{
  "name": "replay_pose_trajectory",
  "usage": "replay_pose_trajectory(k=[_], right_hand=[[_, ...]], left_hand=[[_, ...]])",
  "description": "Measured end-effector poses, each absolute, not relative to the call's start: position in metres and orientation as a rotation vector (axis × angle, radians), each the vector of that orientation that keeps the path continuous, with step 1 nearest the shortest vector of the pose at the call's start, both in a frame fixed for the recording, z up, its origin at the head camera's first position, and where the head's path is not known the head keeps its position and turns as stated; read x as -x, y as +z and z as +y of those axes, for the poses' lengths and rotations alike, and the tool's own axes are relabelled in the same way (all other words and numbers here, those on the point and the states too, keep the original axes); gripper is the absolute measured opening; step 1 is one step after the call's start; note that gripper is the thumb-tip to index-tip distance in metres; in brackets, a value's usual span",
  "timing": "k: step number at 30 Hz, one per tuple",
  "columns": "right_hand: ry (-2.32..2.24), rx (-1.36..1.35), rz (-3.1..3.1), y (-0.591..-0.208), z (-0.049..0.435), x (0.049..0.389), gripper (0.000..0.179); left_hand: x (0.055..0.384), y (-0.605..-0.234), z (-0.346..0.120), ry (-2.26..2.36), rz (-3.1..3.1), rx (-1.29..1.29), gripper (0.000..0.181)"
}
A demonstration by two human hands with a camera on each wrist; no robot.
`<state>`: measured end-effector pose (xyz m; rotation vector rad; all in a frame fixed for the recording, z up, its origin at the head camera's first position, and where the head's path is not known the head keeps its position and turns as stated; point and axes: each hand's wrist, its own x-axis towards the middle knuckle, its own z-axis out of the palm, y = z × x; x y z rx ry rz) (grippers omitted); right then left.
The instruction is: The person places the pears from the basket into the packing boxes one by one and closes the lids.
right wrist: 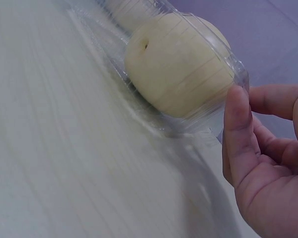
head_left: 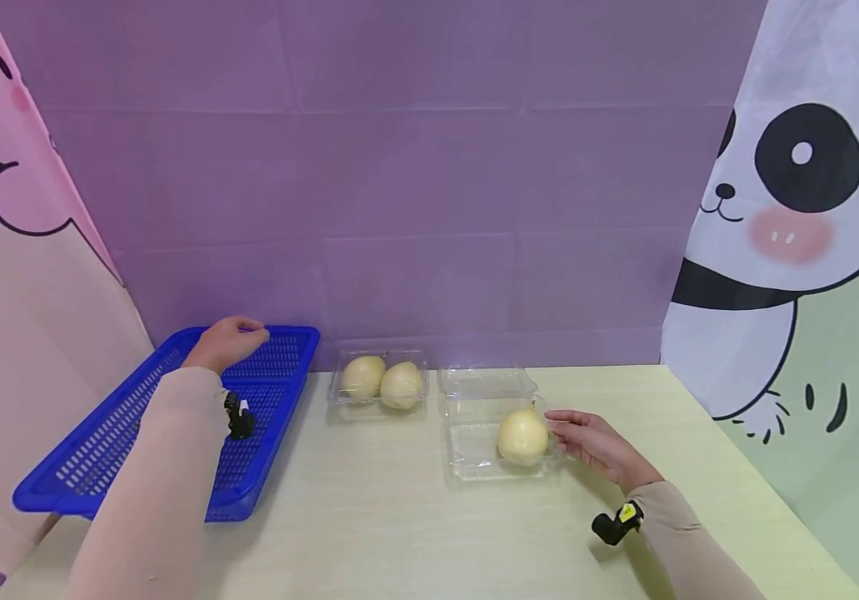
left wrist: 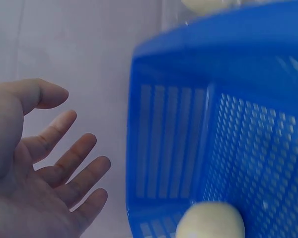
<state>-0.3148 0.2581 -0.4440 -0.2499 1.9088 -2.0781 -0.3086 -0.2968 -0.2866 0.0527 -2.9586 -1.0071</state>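
My left hand (head_left: 228, 343) hovers over the far end of the blue basket (head_left: 307, 367). In the left wrist view its fingers are spread loosely with nothing in them, and a pale round fruit (left wrist: 211, 221) lies inside the basket. My right hand (head_left: 597, 446) pinches the right side wall of a clear plastic clamshell box (head_left: 474, 454) between thumb and fingers. One pale yellow pear (head_left: 522, 437) sits in the right half of that box, close to the pinched wall. The box's lid (head_left: 485, 382) stands open toward the back.
A second clear box (head_left: 367, 405) holding two pale pears (head_left: 402, 385) stands between the basket and the open box. A purple cloth (head_left: 429, 183) hangs behind the light wooden table (head_left: 369, 517). Printed cloths hang at both sides.
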Motion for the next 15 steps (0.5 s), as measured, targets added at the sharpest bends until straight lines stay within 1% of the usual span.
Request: replay_pose_trajectory(k=[7,15], right_hand=[[-2.071,0.24,1.912,-0.444,0.257,0.314,0.037],[-2.086,0.269,1.897,-0.445,0.256,0.313,0.032]], left_hand=[[0.301,-0.298,-0.323,-0.901,-3.0,-0.124,0.065],[0.294,-0.311,-0.339,-0.814,-3.011,-0.227,0.061]])
